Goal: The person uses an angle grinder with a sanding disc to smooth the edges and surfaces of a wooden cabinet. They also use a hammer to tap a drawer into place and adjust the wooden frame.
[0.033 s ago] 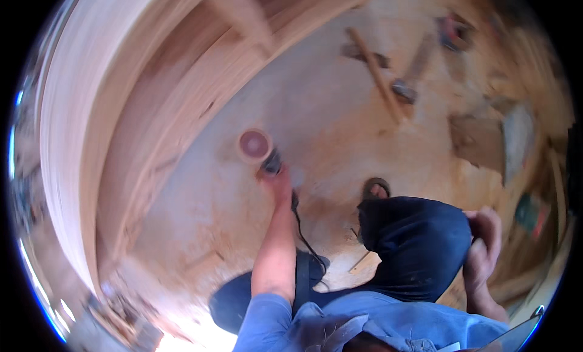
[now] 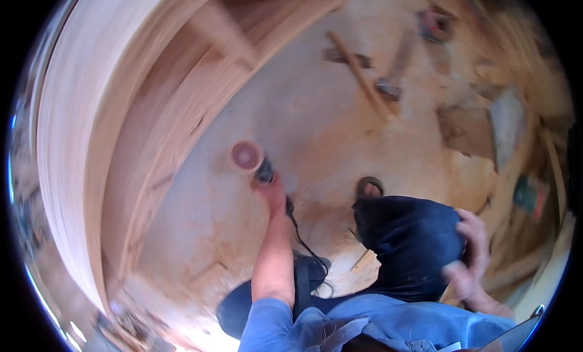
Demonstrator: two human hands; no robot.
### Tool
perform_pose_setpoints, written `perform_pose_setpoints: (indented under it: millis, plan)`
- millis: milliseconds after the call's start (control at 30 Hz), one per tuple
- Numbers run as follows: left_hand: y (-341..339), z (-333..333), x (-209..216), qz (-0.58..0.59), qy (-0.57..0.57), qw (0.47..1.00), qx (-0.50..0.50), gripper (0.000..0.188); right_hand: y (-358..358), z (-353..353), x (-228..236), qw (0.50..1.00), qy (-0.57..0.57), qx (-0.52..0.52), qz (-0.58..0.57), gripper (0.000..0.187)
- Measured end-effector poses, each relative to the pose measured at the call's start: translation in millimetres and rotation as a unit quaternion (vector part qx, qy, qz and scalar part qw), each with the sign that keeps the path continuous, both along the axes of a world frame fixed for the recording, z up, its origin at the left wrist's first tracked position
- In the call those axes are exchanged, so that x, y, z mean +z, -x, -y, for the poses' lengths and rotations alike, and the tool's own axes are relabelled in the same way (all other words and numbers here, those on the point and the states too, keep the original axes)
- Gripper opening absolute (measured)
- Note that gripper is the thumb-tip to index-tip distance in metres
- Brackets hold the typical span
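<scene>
My left hand (image 2: 271, 191) is closed around the dark body of an angle grinder (image 2: 265, 171). A round reddish-brown sanding disc (image 2: 246, 155) is on the grinder's head and faces up toward me, apart from the wooden piece at the left. From the grinder's rear end a black cord (image 2: 306, 246) runs back toward my legs. My right hand (image 2: 472, 255) rests against the side of my bent knee (image 2: 413, 239), thumb apart from the fingers, with no tool in it.
A large pale wooden structure (image 2: 79, 139) with long boards curves along the left. On the dusty floor (image 2: 303, 121) lie a wooden strip (image 2: 358, 75), a brown cardboard-like piece (image 2: 466, 131), a blurred red and dark tool (image 2: 436, 24) and a green item (image 2: 529, 197).
The grinder in my left hand sits slightly lower and farther left in view. My right hand's thumb has spread away from its fingers at the knee. The surroundings have shifted a little left.
</scene>
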State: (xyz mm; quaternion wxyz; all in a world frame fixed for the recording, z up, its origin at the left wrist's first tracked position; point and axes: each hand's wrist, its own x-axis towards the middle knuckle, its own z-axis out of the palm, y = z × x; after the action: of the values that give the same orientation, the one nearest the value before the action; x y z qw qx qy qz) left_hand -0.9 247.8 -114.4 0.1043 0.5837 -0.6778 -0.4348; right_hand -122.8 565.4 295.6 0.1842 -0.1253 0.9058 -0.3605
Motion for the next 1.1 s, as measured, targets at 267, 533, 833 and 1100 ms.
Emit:
perform_pose_setpoints:
  millis: [267,533,833,1100]
  plan:
    - [-45,16,32,0.095,-0.173,0.98,-0.008,0.091,-11,8,68,0.985,-0.096,0.114,0.09,0.074]
    - [-42,-28,241,0.202,-0.296,0.907,-0.223,0.067,-84,-60,101,0.964,-0.153,0.0,0.216,0.065]
    - [90,-102,571,0.181,-0.256,0.844,-0.435,0.071,-141,-120,135,0.902,-0.128,-0.203,0.36,0.058]
    - [192,-204,663,0.186,-0.195,0.766,-0.583,0.009,-287,-228,147,0.758,-0.039,-0.487,0.432,0.033]
